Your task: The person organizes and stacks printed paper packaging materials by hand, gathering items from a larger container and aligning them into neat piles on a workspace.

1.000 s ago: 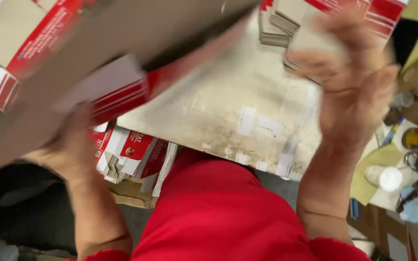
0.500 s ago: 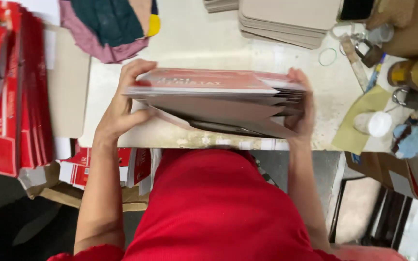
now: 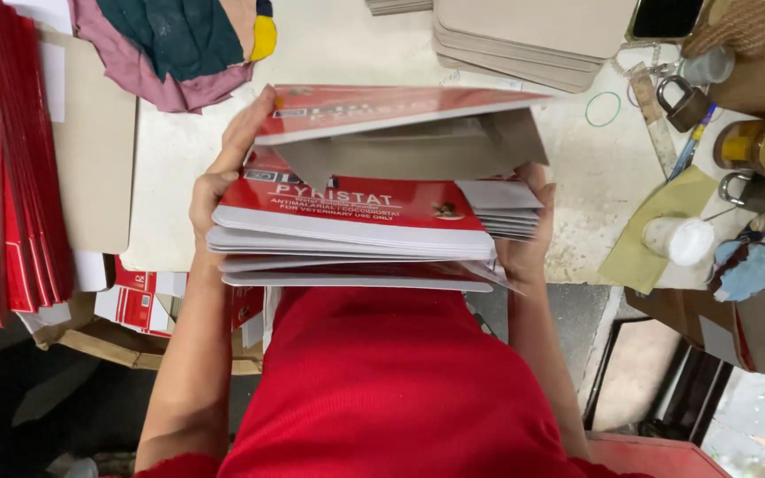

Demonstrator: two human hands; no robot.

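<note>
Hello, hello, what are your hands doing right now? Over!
Left hand and right hand both gripping the stack of flat red-and-white cartons. Top carton lifted open at the far edge. Stack held over the table edge; nothing blocking.

Only one cam, worn on the person's head, looking almost straight down and close onto the counter (image 3: 356, 53) edge w/ the red-shirted chest at frame bottom and forearms reaching up to mid frame, so no 2nd view shares anything.
</note>
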